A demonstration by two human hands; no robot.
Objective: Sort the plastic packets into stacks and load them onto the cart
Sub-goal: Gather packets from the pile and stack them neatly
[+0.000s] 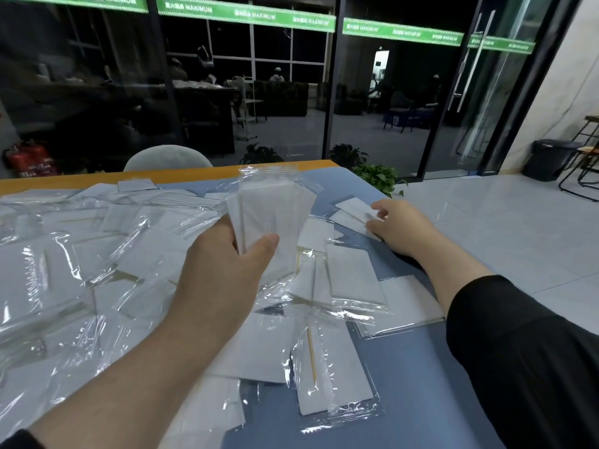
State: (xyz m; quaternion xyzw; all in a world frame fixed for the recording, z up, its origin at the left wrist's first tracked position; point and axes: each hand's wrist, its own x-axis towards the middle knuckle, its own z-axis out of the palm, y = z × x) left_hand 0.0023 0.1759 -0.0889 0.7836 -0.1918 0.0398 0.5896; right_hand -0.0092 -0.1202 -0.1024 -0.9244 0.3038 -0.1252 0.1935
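Several clear plastic packets, each with a white napkin and a toothpick inside, lie scattered over the blue table [421, 384]. My left hand [227, 264] grips an upright stack of packets [272, 209] above the middle of the pile, thumb in front and fingers behind. My right hand [398, 228] reaches to the table's right edge and pinches a single packet [355, 210] lying there. One packet [334, 374] with a visible toothpick lies near the front. No cart is in view.
A grey chair back [168, 158] stands behind the table's orange far edge. Potted plants [379, 176] sit by the glass wall. A black bin [547, 158] and a stool stand on the tiled floor at the right.
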